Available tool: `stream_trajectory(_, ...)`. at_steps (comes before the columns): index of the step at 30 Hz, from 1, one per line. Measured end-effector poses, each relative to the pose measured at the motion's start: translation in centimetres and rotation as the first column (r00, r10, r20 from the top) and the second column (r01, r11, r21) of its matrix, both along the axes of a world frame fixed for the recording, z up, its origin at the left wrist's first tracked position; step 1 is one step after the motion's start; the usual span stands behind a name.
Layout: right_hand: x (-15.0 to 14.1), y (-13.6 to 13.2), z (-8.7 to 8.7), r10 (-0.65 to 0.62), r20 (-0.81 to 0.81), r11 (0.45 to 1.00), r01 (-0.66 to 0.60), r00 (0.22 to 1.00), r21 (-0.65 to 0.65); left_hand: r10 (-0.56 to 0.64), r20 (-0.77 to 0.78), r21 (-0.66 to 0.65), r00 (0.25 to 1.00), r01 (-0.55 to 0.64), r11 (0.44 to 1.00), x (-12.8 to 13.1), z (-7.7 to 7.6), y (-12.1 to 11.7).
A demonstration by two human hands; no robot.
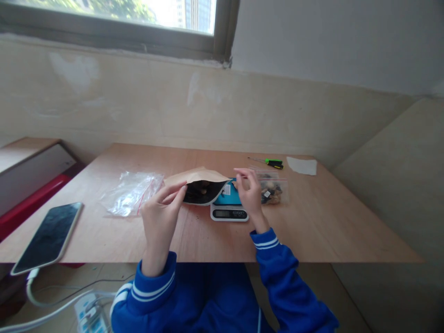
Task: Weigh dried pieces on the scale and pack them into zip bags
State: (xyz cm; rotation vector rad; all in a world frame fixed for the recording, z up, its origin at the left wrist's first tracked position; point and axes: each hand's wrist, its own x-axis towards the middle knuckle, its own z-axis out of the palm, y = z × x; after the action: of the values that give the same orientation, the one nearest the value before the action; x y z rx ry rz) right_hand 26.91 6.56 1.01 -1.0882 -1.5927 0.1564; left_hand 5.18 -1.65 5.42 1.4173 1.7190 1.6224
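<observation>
A brown paper pouch (197,177) lies on its side on a blue-topped kitchen scale (229,208), its dark mouth facing me with something brown inside. My left hand (161,215) pinches the pouch's near rim with fingers together. My right hand (250,194) hovers over the scale's right side, fingers curled in a pinch close to the pouch's right corner; what they hold is too small to name. Right behind that hand sits a clear zip bag with dark and pale pieces (274,189).
An empty crumpled zip bag (130,196) lies left of the pouch. A phone (48,237) on a white cable rests at the wooden table's (312,231) front left edge. A green screwdriver (272,162) and a white paper scrap (302,165) lie at the back right.
</observation>
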Motion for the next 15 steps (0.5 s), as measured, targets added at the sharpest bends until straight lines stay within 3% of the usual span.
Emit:
stream_trajectory(2, -0.4, -1.9, 2.8, 0.044, -0.147, 0.994, -0.028, 0.988, 0.108, -0.002, 0.001, 0.005, 1.0, 0.002, 1.0, 0.1, -0.1, 0.0)
stream_trajectory(4, -1.2, -3.9, 5.6, 0.261, -0.077, 0.963, -0.254, 0.962, 0.089, -0.001, -0.001, 0.014, 1.0, 0.001, 1.0, 0.2, -0.2, 0.0)
stream_trajectory(6, -2.4, -5.4, 7.8, 0.534, 0.128, 0.845, -0.525, 0.836, -0.102, 0.001, -0.002, 0.025, 1.0, -0.001, 1.0, 0.4, -0.4, 0.0)
stream_trajectory(7, -3.1, -5.8, 8.5, 0.62, 0.211, 0.784, -0.59, 0.755, -0.192, 0.003, -0.004, 0.028, 1.0, -0.003, 1.0, 0.5, -0.4, 0.0)
stream_trajectory(9, -4.5, -5.8, 9.0, 0.668, 0.367, 0.744, -0.567, 0.647, -0.353, 0.008, -0.005, 0.033, 1.0, -0.008, 0.999, 0.6, -0.5, -0.1)
stream_trajectory(13, -6.6, -3.7, 7.1, 0.617, 0.632, 0.782, -0.274, 0.468, -0.56, 0.016, -0.005, 0.038, 1.0, -0.015, 0.999, 0.9, -0.6, -0.4)
stream_trajectory(15, -7.3, -2.3, 5.9, 0.587, 0.673, 0.801, -0.2, 0.451, -0.564, 0.021, -0.015, 0.028, 1.0, -0.021, 0.999, 1.1, -0.5, -0.6)
